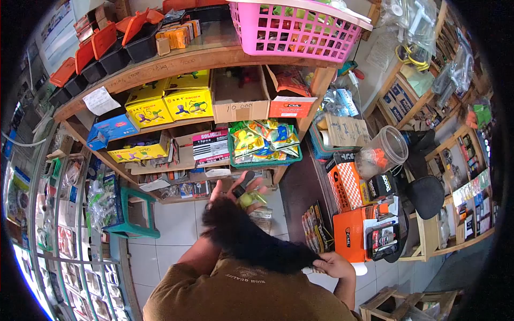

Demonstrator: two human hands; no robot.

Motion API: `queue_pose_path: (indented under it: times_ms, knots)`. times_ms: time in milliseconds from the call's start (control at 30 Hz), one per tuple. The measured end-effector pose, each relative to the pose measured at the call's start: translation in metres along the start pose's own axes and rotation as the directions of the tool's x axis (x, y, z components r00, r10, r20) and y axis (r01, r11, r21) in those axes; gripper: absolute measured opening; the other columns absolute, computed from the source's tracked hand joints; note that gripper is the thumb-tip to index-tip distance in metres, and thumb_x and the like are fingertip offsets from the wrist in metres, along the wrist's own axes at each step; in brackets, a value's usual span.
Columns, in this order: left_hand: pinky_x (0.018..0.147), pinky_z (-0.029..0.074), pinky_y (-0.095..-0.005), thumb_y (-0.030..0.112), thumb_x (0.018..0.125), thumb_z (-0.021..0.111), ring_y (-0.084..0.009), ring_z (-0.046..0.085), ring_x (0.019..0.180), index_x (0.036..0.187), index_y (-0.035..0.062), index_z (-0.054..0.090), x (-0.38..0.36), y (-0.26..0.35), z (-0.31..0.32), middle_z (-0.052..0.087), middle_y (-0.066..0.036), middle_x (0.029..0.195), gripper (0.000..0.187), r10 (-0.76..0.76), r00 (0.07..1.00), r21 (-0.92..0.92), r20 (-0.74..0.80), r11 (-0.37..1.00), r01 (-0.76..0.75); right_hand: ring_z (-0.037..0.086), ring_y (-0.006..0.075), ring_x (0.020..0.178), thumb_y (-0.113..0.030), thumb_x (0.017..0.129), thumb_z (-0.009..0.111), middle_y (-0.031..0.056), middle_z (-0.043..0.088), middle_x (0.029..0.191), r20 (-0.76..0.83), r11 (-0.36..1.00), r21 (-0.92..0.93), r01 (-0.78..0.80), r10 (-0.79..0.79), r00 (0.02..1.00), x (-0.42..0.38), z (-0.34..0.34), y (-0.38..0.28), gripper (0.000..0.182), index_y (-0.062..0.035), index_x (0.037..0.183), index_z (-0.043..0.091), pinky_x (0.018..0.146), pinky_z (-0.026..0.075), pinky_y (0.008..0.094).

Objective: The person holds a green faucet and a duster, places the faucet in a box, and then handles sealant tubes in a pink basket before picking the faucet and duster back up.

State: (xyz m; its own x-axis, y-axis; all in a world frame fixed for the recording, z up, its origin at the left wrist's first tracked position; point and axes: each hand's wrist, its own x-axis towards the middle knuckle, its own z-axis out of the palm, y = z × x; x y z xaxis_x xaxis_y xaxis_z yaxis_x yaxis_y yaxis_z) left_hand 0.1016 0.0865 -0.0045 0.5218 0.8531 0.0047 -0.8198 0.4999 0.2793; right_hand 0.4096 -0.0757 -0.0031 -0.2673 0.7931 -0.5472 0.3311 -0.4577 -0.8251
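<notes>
A fluffy black duster-like thing (262,241) stretches diagonally in front of my brown shirt. My right hand (334,265) is closed on its lower right end. At its upper left end is my left hand (218,191), palm up with fingers partly spread. A small yellow-green item (249,199) with a dark part (247,179) beside it lies in that hand. The item's exact kind does not show, and the fluffy thing hides part of the palm and wrist.
Ahead stands a wooden shelf (187,64) with yellow boxes (187,101), a pink basket (300,35) and a green tray of packets (265,142). On the right are an orange box (349,235) and a clear jar (383,152). A green stool (131,227) stands left, by a glass display case (75,262).
</notes>
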Motion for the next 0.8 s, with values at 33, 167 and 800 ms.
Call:
queue_pose_path:
  times_ms: [33,167,800]
  knots:
    - [0.099,0.033,-0.0439,0.055,0.089,0.032,-0.0296,0.038,0.125,0.136,0.0112,0.034,0.001,0.001,-0.003,0.042,-0.013,0.135,0.064,0.002,1.000,0.002,0.000,1.000,-0.002,0.040,0.0065,0.050,-0.025,0.089,0.057,-0.0024,0.047,0.057,-0.042,0.999,0.039,-0.002,0.003,0.999,0.000,-0.001,-0.003,0.029,-0.0021,0.072,0.056,0.047,0.035,0.0240]
    - [0.102,0.029,-0.0469,0.058,0.088,0.030,-0.0343,0.034,0.127,0.139,0.0113,0.029,0.002,0.003,-0.018,0.032,-0.017,0.141,0.069,0.024,1.000,-0.099,0.009,0.995,-0.023,0.040,0.0053,0.045,-0.020,0.090,0.055,-0.0037,0.046,0.054,-0.087,0.996,0.062,-0.064,0.069,0.994,0.001,0.001,-0.014,0.028,-0.0048,0.066,0.052,0.041,0.032,0.0229]
    - [0.099,0.032,-0.0512,0.057,0.088,0.032,-0.0352,0.035,0.125,0.135,0.0098,0.036,0.010,-0.006,-0.011,0.037,-0.018,0.137,0.067,0.012,0.986,-0.172,0.164,0.985,0.017,0.042,0.0089,0.050,-0.024,0.088,0.058,-0.0004,0.047,0.055,-0.208,0.998,0.039,-0.054,0.061,0.976,-0.011,0.002,-0.002,0.030,-0.0011,0.069,0.056,0.047,0.035,0.0258]
